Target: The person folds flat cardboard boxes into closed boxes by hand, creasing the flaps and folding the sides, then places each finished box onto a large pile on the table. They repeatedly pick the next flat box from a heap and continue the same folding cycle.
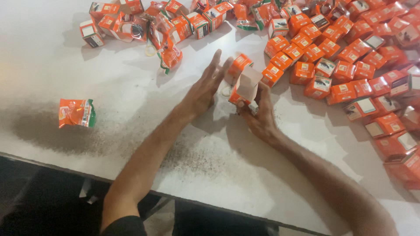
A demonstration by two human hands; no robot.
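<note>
My right hand (pixel 261 119) grips a small orange carton (pixel 245 87) whose top flap stands open, held just above the white table (pixel 52 74). My left hand (pixel 205 87) lies beside it with fingers stretched flat, the fingertips touching the carton's left side near another orange box (pixel 239 64). Something small and white (pixel 253 107) shows at the carton's lower end.
Several closed orange boxes (pixel 350 65) cover the right and far side of the table. Orange plastic pouches (pixel 168 41) lie heaped at the far middle. A single orange and green pouch (pixel 77 112) rests at the left. Dark powder (pixel 57 135) stains the near tabletop.
</note>
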